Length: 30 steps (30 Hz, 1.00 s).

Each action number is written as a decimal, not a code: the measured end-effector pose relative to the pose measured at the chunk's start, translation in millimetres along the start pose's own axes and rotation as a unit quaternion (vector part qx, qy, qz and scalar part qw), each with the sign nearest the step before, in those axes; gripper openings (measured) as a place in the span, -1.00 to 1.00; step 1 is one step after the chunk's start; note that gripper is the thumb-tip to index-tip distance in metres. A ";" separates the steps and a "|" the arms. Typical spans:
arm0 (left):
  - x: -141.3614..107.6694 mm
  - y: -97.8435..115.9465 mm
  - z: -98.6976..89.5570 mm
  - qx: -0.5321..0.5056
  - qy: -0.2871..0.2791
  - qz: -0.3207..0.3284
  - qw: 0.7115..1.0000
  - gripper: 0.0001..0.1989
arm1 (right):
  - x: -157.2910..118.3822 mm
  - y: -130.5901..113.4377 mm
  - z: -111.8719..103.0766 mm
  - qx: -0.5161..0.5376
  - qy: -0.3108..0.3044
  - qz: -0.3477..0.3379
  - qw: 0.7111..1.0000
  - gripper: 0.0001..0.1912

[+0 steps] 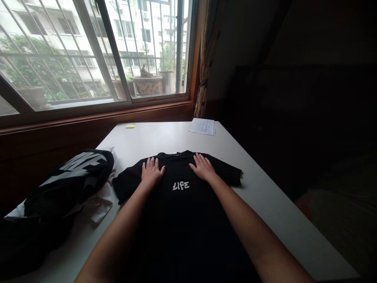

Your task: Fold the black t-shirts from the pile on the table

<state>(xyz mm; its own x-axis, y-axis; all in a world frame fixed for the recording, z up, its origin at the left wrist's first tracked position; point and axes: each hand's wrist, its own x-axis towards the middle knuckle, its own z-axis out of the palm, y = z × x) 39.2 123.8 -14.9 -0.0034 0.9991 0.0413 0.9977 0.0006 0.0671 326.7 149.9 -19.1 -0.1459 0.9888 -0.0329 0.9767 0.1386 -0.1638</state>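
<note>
Black shirt (182, 212), spread flat on table (165, 135), left hand (152, 171) and right hand (203, 167) resting palm-down near its collar (165, 155), fingers apart, clothes (82, 177) heaped to the left, papers (202, 126) by far edge.

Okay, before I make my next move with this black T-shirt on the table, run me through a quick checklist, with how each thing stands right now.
1. Hands placed: ok. Your left hand and right hand both rest on the black T-shirt, below its collar, fingers spread.
2. Sleeves out: ok. One sleeve extends to each side.
3. Print facing up: ok. The white lettering shows between your arms.
4. Papers and yellow note apart from the shirt: ok. Both lie farther back on the table.
5. Clothes pile apart from the shirt: cannot tell. It lies very near the left sleeve.
6. Hem flat: cannot tell. It's not visible.
</note>
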 end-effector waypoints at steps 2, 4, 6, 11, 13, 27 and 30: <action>1.8 -0.9 0.4 -0.001 -0.005 -0.002 1.000 -0.20 | 2.7 2.3 0.1 -0.003 0.003 -0.003 1.000 -0.17; 3.4 -1.7 0.5 -0.001 -0.008 -0.002 1.000 -0.20 | 4.2 4.8 0.5 -0.004 0.010 -0.008 1.000 -0.17; 4.4 -2.3 0.3 -0.001 -0.010 -0.002 1.000 -0.20 | 4.3 7.4 1.1 -0.006 0.020 -0.015 1.000 -0.19; 4.0 -2.0 -1.2 0.002 -0.013 0.000 1.000 -0.20 | -2.8 19.5 0.8 -0.009 0.029 -0.019 0.999 -0.24; 3.5 -1.8 -1.8 0.003 -0.014 0.000 1.000 -0.20 | -8.3 31.2 -0.5 -0.009 0.033 -0.015 0.999 -0.25; 1.9 -2.7 -2.2 -0.005 -0.011 0.009 1.000 -0.21 | -75.5 193.4 -19.4 0.046 0.136 0.152 0.978 -0.52; 2.3 -2.9 -2.0 -0.005 -0.009 0.008 1.000 -0.20 | -75.9 194.9 -29.2 0.076 0.135 0.207 0.966 -0.62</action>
<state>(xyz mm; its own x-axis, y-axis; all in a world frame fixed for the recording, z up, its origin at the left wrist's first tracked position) 36.1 126.0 -13.0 0.0148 0.9996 0.0236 0.9969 -0.0166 0.0771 532.7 103.5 -19.7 0.3180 0.9393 0.1289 0.9052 -0.2604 -0.3359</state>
